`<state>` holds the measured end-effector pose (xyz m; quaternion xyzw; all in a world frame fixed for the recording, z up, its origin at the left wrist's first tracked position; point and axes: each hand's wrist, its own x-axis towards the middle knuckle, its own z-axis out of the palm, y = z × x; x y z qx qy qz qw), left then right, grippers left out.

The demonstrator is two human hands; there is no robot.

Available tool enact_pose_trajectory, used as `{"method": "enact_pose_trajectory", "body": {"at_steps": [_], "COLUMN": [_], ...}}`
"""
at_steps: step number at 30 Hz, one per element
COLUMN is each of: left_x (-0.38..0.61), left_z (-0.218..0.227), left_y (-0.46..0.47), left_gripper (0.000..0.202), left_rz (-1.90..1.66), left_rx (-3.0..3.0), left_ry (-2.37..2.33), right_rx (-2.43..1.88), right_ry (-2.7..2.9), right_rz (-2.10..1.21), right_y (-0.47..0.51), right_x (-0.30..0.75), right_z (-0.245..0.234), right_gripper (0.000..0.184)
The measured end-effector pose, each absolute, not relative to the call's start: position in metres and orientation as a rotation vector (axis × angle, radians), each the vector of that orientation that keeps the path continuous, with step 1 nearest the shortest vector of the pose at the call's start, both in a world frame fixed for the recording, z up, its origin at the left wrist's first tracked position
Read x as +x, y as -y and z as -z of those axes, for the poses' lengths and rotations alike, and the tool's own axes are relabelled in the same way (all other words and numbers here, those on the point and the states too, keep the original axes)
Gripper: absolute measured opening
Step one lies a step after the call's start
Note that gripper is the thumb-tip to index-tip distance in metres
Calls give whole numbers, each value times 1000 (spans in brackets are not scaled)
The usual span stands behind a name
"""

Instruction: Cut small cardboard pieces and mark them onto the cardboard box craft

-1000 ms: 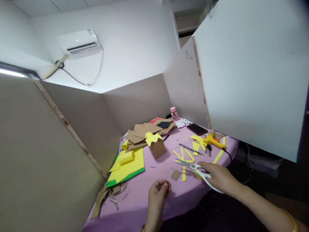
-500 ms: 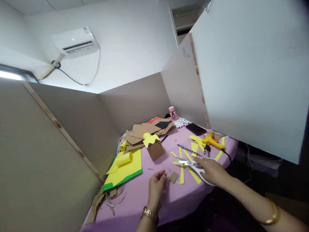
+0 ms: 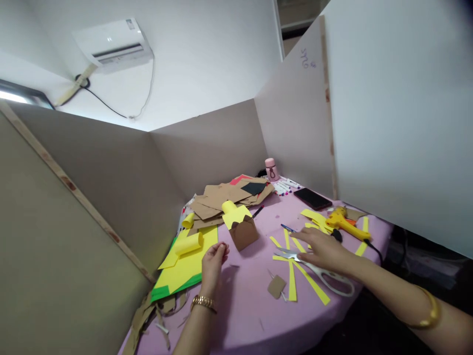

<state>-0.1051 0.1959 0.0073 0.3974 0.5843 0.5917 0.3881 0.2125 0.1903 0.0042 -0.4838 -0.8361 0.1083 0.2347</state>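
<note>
My right hand (image 3: 323,249) stretches over the yellow strips, its fingers apart and their tips close to a dark blue pencil (image 3: 287,228), partly hidden beneath them. Whether they touch it I cannot tell. White-handled scissors (image 3: 338,283) lie partly under this hand, across the yellow paper strips (image 3: 291,281). My left hand (image 3: 214,264) is pinched closed above the table, near the yellow sheets (image 3: 199,246); anything between its fingertips is too small to make out. A small brown cardboard piece (image 3: 276,287) rests between the hands. Beyond them stands a brown cardboard box (image 3: 244,234) with yellow paper rising from it.
At right are a yellow glue gun (image 3: 347,224) with a black cord and a phone (image 3: 312,198). Stacked cardboard (image 3: 214,199), markers (image 3: 286,186) and a pink bottle (image 3: 272,169) sit at the back. Cardboard scraps (image 3: 142,315) lie front left. Grey partitions (image 3: 210,143) enclose the table.
My right hand has let go of the scissors and reached toward the pencil. The left hand has moved left and slightly away from me, still pinched. The view has shifted a little.
</note>
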Motion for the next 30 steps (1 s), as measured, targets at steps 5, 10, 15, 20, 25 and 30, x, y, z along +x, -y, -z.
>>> {"method": "enact_pose_trajectory", "body": {"at_steps": [5, 10, 15, 20, 25, 30], "left_x": [-117, -120, -111, -89, -75, -70], "left_z": [-18, -20, -6, 7, 8, 7], "left_y": [-207, -205, -205, -208, -211, -213], "left_gripper": [15, 14, 11, 15, 11, 9], "left_rz": [-1577, -1553, -1624, -1656, -1703, -1787], "left_rx": [1001, 1077, 1189, 1267, 1423, 1683], "left_ry": [-1362, -1307, -1392, -1469, -1595, -1629], "right_rx": [-1082, -900, -724, -512, -295, -286], "right_ry": [2150, 2106, 2088, 2045, 1952, 1867], "right_rz": [-595, -852, -1072, -1314, -1459, -1454], "right_y": [-254, -304, -333, -340, -339, -338], "right_x": [155, 115, 98, 90, 85, 84], "right_z": [-16, -17, -6, 10, 18, 22], "right_gripper": [42, 42, 46, 42, 45, 59]}}
